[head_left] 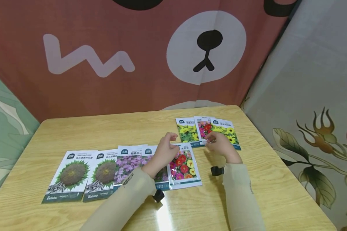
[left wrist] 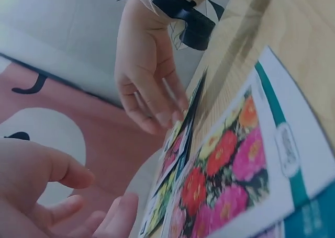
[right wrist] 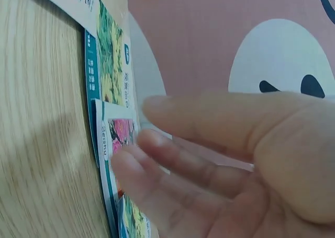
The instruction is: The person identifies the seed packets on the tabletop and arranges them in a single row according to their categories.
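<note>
My right hand [head_left: 220,146] hovers at the lower edge of the back group, its fingers loosely bent and holding nothing. Beneath those fingers is a seed packet with pink and red flowers [head_left: 203,126], between a left yellow-flower packet [head_left: 188,132] and a right yellow-flower packet [head_left: 226,128]. My left hand [head_left: 163,155], also without anything in it, is over the front row with relaxed fingers. It partly covers a purple-flower packet [head_left: 163,175] and the edge of a packet with red, pink and yellow flowers [head_left: 185,166]. Both hands show in the left wrist view.
Leftward along the front row lie another purple-flower packet [head_left: 130,163] and two packets with large sunflower heads, the inner one [head_left: 104,173] and the outer one [head_left: 72,173]. They overlap on a wooden table [head_left: 118,130]. A bear-print cloth [head_left: 150,89] hangs behind it.
</note>
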Demonstrator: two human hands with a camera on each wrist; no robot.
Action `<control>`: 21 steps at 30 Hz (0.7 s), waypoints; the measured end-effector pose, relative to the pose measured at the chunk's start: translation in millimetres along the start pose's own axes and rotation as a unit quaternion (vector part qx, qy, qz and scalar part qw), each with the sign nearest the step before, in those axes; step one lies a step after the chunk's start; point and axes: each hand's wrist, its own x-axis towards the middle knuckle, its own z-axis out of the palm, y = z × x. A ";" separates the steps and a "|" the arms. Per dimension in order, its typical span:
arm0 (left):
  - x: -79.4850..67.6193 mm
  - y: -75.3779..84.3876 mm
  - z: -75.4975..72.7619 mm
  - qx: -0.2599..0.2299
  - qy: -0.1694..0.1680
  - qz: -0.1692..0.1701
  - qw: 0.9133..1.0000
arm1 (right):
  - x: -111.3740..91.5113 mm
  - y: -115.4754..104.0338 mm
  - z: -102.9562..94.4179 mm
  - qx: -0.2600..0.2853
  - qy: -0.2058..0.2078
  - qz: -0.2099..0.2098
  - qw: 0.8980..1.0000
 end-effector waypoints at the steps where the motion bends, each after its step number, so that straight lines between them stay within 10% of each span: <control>1: 2.2 1.3 1.6 -0.004 0.001 0.002 1.000 | 0.5 0.5 -0.9 -0.008 0.012 -0.004 1.000; 11: 21.2 11.2 25.5 -0.115 -0.015 -0.036 0.993 | 8.5 2.0 -3.0 -0.063 0.065 -0.057 0.994; 21: 42.6 8.7 45.7 -0.168 0.011 -0.089 0.982 | 27.2 12.9 -5.2 -0.170 0.026 -0.126 0.977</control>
